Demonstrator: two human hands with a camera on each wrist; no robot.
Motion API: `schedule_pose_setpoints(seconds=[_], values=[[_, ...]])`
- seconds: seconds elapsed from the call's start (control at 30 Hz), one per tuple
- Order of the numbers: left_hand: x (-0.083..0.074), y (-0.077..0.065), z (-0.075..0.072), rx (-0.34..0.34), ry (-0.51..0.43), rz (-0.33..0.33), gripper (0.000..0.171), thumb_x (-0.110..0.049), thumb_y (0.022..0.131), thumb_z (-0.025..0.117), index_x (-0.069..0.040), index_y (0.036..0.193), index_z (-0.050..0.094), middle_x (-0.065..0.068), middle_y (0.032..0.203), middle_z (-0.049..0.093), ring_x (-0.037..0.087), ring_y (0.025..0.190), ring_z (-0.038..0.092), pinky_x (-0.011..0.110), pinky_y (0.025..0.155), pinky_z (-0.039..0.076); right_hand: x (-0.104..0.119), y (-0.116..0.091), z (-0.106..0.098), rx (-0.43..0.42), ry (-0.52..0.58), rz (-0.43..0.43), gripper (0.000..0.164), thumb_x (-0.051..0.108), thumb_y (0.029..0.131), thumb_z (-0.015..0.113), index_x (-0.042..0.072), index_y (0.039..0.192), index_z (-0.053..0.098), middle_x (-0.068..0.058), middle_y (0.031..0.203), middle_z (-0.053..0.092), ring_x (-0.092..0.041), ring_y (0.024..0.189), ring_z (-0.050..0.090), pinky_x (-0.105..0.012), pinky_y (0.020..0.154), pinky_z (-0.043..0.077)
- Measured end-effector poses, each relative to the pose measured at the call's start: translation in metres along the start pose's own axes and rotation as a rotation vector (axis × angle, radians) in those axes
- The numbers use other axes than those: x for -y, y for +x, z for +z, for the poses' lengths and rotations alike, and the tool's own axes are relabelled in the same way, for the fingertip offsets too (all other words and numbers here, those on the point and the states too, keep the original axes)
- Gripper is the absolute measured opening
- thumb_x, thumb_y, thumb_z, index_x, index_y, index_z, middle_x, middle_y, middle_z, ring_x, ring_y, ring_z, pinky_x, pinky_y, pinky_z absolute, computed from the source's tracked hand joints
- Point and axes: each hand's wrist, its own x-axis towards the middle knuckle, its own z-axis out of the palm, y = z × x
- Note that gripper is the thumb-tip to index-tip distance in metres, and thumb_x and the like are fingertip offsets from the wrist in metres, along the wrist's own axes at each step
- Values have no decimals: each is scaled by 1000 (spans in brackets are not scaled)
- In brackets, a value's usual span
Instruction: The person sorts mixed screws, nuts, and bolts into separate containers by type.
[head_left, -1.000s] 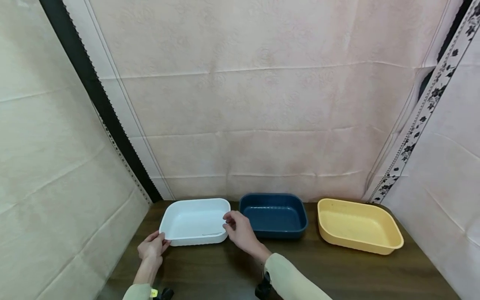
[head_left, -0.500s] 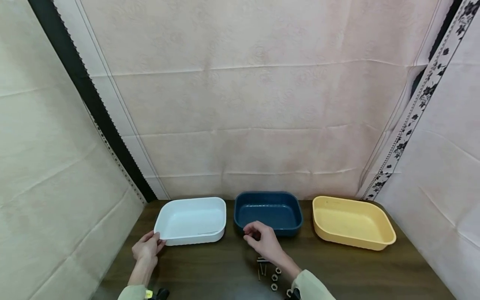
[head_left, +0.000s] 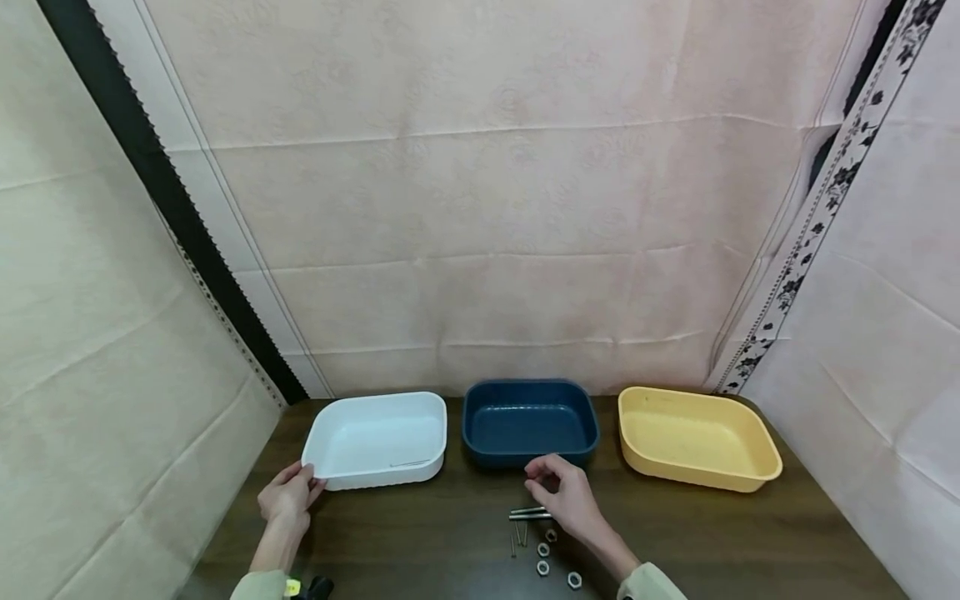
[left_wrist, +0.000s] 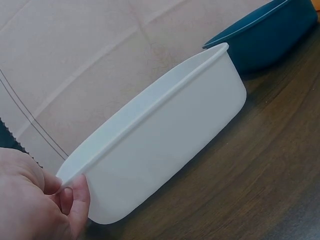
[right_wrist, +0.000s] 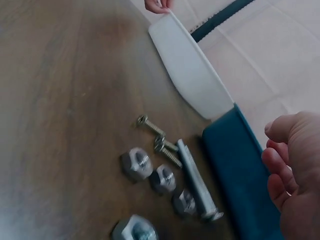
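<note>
Since a second earlier, the right hand [head_left: 570, 500] has moved from the white tray [head_left: 382, 480] to the near side of the blue tray [head_left: 491, 457], and loose hardware, then out of sight in the head view, now shows. The right hand's fingers are loosely bent, with thumb and forefinger apart and nothing visible between them; whether it touches the blue tray cannot be told. The left hand [head_left: 287, 500] pinches the white tray's rim at the near left corner, covering that corner.

In the head view, the right hand hides the ends of two long bolts [head_left: 525, 517] lying before the blue tray. Nearer the viewer lie thin screws [right_wrist: 151, 126], partly overlapping, and four nuts [right_wrist: 137, 164], one cut by the right wrist view's lower edge. A fine dark line on the white tray's floor is too slight to identify.

Bolts and nuts are grey metal, the nuts hexagonal. The trays, including the yellow tray [head_left: 701, 435] at right, are smooth, rounded rectangles on a dark wood-grained bench [head_left: 420, 550]. Creased pale cloth [head_left: 487, 192] hangs behind; a border [head_left: 832, 196] bears printed black flowers. A yellow tag [head_left: 292, 587] at the left wrist is too small to read.
</note>
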Motion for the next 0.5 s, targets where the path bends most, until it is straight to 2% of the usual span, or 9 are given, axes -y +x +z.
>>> schedule_pose_setpoints(seconds=[0.13, 0.23, 0.5], values=[[-2, 0, 1, -9, 3, -7, 44, -2, 99, 57, 8, 141, 49, 20, 115, 52, 7, 68, 66, 24, 73, 59, -8, -7, -3, -17, -7, 22, 21, -6, 81, 78, 11, 92, 70, 2, 86, 67, -10, 76, 60, -36, 65, 55], [-2, 0, 1, -11, 3, -12, 44, -1, 99, 57, 8, 141, 49, 20, 115, 52, 6, 67, 65, 24, 72, 59, -13, -12, -5, -9, -20, 41, 19, -6, 81, 78, 6, 93, 70, 2, 86, 66, -9, 76, 59, -32, 65, 55], [-1, 1, 2, -23, 0, -10, 43, 0, 97, 58, 7, 139, 51, 17, 107, 54, 6, 65, 65, 24, 71, 60, -25, -24, -8, -19, -24, 8, 21, -9, 78, 78, 2, 92, 69, 1, 84, 66, -9, 74, 60, -31, 61, 54]])
